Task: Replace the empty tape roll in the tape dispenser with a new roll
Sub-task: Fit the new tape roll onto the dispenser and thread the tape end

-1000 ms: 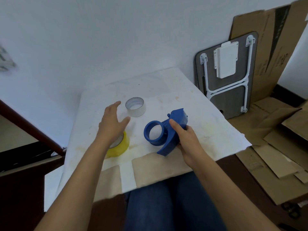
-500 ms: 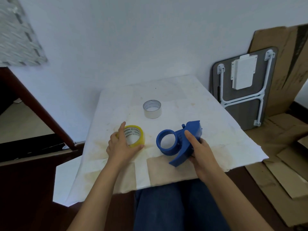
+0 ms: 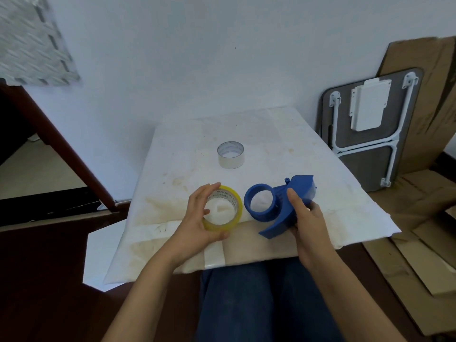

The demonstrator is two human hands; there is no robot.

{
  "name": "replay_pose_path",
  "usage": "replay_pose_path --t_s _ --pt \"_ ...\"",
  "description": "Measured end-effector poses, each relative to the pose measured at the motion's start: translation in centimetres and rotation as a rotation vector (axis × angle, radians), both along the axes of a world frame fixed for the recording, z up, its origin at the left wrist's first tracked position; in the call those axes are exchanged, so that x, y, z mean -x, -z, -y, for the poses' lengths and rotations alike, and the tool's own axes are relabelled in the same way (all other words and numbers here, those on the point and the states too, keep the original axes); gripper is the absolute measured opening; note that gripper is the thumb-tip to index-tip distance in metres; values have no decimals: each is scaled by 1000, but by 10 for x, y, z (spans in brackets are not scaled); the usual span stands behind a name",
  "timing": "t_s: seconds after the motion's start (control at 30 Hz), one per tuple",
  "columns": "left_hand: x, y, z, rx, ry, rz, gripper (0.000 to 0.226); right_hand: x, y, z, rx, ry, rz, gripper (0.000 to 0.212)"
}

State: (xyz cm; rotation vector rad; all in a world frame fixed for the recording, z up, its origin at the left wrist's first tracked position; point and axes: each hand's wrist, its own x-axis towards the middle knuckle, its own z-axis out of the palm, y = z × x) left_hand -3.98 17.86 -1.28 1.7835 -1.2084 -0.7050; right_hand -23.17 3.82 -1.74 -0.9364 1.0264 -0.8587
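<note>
Tape roll [image 3: 223, 209], yellow, is sitting w/ left hand [image 3: 197, 225] gripping its rim just above table [image 3: 333, 191]; probably light, stiff, slick. Right hand [image 3: 306, 218] is clamping blue dispenser [image 3: 278, 206], 1 bare hub; empty core [image 3: 230, 154] behind.

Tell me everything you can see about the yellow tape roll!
The yellow tape roll is a thick ring of see-through yellowish tape wound on a core with small printed letters inside. It looks full and unused. The left hand grips it, fingers over the far rim and thumb under the near edge, tilting its open hole up toward the camera. It sits just above the white-covered table, right beside the empty hub of the blue dispenser, not yet on it.
</note>
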Motion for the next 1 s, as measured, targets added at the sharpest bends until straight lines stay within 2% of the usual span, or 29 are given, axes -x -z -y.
replay_pose_path --t_s 0.1,0.17,0.2,0.3,0.4,0.53,0.73,1.0 --pt "11 -2 2 -35 -41 -253 68 1 0 1 0 29 -5 59" --pt "16 -5 6 40 -133 -346 40 3 -1 3 -14 38 13 56" --pt "18 -8 7 86 -188 -370 36 4 -1 4 -16 43 15 55" --pt "19 -12 6 163 -266 -433 57 6 -1 6 -14 76 23 52" --pt "22 -10 5 115 -189 -521 77 7 -1 8 -22 121 31 55" --pt "27 -14 1 31 -109 -495 57 7 -2 10 -16 170 47 53" --pt "36 -9 -7 -79 7 -467 43 7 -1 10 -11 162 54 52" --pt "40 -12 -6 10 43 -654 36 9 -5 9 26 151 63 46"
